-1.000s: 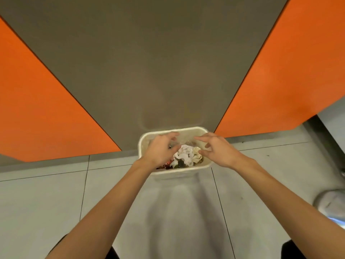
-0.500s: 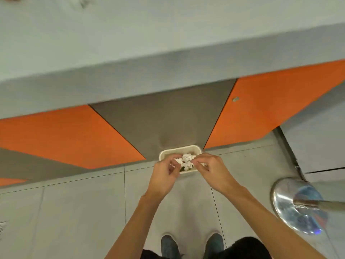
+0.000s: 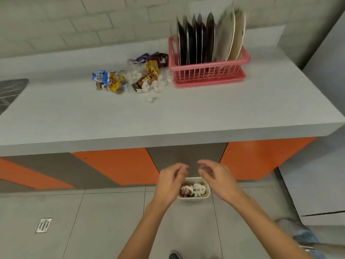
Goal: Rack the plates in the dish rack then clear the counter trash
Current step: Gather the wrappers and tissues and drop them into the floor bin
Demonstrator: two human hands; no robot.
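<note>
A: What does the counter (image 3: 186, 116) carry?
B: The dish rack (image 3: 209, 75), plates (image 3: 197, 40) upright in it, with wrappers and tissue (image 3: 141, 77) just beside.
A: And below?
B: The bin (image 3: 194, 197) holds the load dropped a moment ago; left hand (image 3: 169, 184) and right hand (image 3: 218, 180) have lifted, fingers loose, empty. More trash remains.

One dish rack (image 3: 209, 74), one bin (image 3: 193, 198)

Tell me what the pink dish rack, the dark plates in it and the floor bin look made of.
Dish rack: matte pink plastic, judging by its moulded one-piece slats.
Dark plates: glossy black with thin pale edges; glazed ceramic or melamine, the blur leaves it open.
Bin: probably plastic, with a thin, smooth cream wall and rounded corners.
</note>
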